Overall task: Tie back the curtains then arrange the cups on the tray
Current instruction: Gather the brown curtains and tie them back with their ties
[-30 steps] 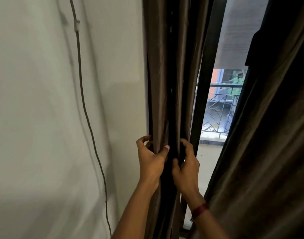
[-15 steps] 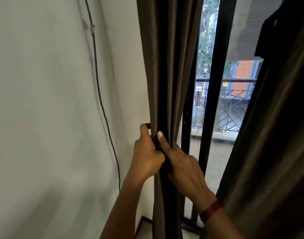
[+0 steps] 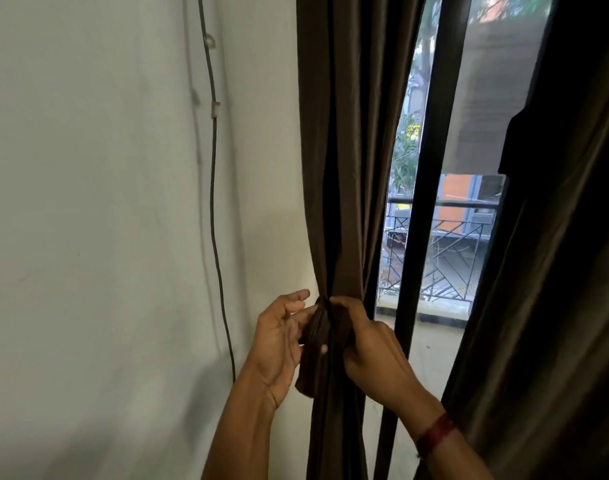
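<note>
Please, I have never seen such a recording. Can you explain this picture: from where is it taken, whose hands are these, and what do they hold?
No machine here: a person wears one camera on the head, looking down at their own hands. The left hand and the right hand, with a red wristband, both grip a brown cloth band cinched around the gathered curtain, beside a white wall with a cable. A second curtain hangs right of the window. No cups or tray are in view.

Plain dark brown left curtain (image 3: 344,168); tie-back strip (image 3: 315,329) same brown, maybe ribbed. Olive-brown right curtain (image 3: 555,306). Pale grey-white wall (image 3: 88,237), dark grey cable (image 3: 212,202), black window frame (image 3: 424,202), dark red wristband (image 3: 434,435), orange panel (image 3: 456,199) far outside.
</note>
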